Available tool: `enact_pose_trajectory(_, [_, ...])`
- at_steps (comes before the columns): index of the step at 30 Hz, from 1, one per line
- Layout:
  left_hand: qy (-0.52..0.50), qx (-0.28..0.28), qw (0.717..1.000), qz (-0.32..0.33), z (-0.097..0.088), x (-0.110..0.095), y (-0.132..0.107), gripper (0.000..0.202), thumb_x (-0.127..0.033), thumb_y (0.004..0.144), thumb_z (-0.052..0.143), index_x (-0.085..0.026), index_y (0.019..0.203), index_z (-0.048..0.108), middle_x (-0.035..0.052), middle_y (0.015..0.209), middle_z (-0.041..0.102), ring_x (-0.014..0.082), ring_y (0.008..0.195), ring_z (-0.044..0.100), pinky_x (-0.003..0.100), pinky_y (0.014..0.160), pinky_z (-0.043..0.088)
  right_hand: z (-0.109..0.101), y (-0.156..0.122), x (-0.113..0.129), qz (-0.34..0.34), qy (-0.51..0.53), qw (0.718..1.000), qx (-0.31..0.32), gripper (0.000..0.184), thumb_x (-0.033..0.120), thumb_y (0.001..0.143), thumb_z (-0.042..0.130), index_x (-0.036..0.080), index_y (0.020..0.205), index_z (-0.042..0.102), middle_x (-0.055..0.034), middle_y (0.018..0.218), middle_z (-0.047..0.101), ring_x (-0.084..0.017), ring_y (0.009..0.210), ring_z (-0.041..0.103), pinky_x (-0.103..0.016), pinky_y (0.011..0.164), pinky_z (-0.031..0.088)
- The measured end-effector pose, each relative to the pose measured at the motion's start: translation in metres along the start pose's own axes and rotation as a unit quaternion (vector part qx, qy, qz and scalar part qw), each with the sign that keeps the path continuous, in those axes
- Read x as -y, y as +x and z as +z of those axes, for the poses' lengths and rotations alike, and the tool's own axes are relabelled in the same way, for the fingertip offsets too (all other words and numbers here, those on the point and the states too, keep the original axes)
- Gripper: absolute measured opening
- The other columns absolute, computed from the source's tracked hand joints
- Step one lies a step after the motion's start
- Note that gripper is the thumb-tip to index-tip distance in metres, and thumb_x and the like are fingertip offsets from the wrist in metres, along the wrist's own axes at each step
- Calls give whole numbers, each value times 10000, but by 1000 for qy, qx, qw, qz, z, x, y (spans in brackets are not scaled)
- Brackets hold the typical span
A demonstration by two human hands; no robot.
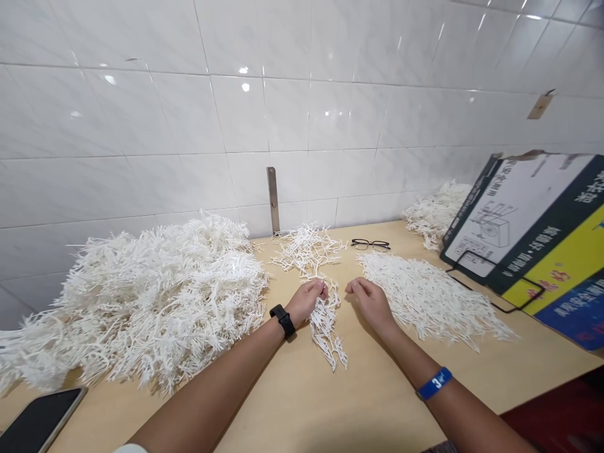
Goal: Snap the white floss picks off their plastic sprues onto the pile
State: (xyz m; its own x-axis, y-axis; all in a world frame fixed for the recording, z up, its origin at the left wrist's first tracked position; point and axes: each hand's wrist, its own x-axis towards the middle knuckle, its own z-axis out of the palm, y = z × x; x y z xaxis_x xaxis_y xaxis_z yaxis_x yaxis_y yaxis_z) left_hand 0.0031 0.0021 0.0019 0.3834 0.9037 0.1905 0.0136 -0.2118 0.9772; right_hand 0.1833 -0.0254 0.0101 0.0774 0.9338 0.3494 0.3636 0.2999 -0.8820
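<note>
Heaps of white branched plastic pieces cover most of the desk [292,402]. At the far left lies the biggest heap [155,296], loose and tangled, with a dark phone [40,418] at the near left corner. Next comes the left hand [309,299], a black watch [283,319] on its wrist; its fingers are curled closed around the top of a narrow white plastic strip [325,327]. That strip runs with its long axis from the fist toward the near edge, its free end lying on the desk between the two forearms. So the strip sits directly under and just near of the left hand, and only slightly left of the right hand [370,301], which is the more distant of the two from it. The right hand rests knuckles-up with fingers loosely bent, holding nothing that I can make out, its fingertips close to the left fist. A blue wristband [434,382] circles that arm. Just right of it spreads a flatter pile [429,299]. Beyond, a small pile [306,248] and a pair of glasses [370,244] lie near the tiled wall [236,113]; printed boards [538,233] lean at the right.
</note>
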Motion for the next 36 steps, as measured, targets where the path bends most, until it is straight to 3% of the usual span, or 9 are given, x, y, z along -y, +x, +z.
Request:
enact_pose_trajectory(3, [12, 2, 1000, 10, 3, 1, -1, 410, -508, 909, 358, -156, 752, 499, 3, 694, 443, 131, 684, 413, 275, 696, 350, 3, -5, 5, -16, 6, 995, 97, 393, 448, 883, 437, 181, 600, 497, -2, 592, 486, -148, 614, 462, -267, 606, 367])
enact_pose_trajectory(7, [19, 9, 1000, 6, 7, 0, -4, 411, -523, 915, 330, -159, 843, 507, 5, 749, 438, 136, 723, 422, 284, 730, 361, 8, -9, 6, -31, -2, 978, 208, 355, 454, 855, 509, 171, 640, 507, 22, 606, 441, -124, 598, 393, -250, 570, 305])
enact_pose_trajectory(9, [19, 22, 1000, -7, 9, -1, -5, 418, -536, 914, 322, -162, 883, 507, 7, 772, 443, 140, 740, 434, 287, 734, 368, 10, -11, 5, -38, -24, 971, 233, 317, 433, 834, 548, 172, 660, 503, 34, 607, 423, -115, 590, 372, -245, 564, 286])
enact_pose_trajectory(16, [24, 41, 999, 0, 7, 1, -7, 449, -564, 908, 337, -162, 906, 537, 13, 801, 478, 138, 759, 446, 281, 748, 376, 13, -11, 3, -71, -58, 967, 239, 251, 269, 839, 459, 181, 607, 423, 36, 590, 404, -116, 579, 373, -247, 565, 279])
enact_pose_trajectory(22, [-23, 50, 998, -36, 6, -2, -4, 387, -523, 865, 459, -144, 891, 533, 5, 724, 503, 122, 669, 463, 259, 663, 376, 10, -8, 0, -29, -2, 979, 203, 219, 269, 847, 416, 173, 681, 522, 26, 622, 456, -128, 611, 406, -247, 587, 307])
enact_pose_trajectory(27, [-35, 65, 996, -48, 7, -7, -6, 329, -408, 766, 629, -136, 922, 528, 7, 754, 535, 119, 680, 496, 244, 648, 383, 9, -5, -3, -7, -15, 988, 151, 251, 286, 837, 432, 180, 612, 464, 29, 589, 442, -131, 604, 422, -248, 577, 305])
enact_pose_trajectory(31, [-17, 62, 997, -39, 6, -5, -8, 264, -327, 741, 650, -128, 872, 537, 9, 793, 534, 115, 693, 493, 244, 654, 389, 8, -5, -3, -14, -14, 987, 157, 269, 306, 853, 435, 184, 613, 446, 29, 590, 436, -130, 596, 412, -253, 569, 297])
enact_pose_trajectory(36, [-2, 64, 998, -25, 6, -5, -8, 298, -380, 761, 645, -124, 883, 553, 24, 820, 564, 134, 739, 507, 264, 705, 404, 7, -6, -2, -31, -21, 986, 162, 339, 426, 880, 459, 188, 638, 443, 32, 592, 415, -127, 590, 388, -254, 563, 298])
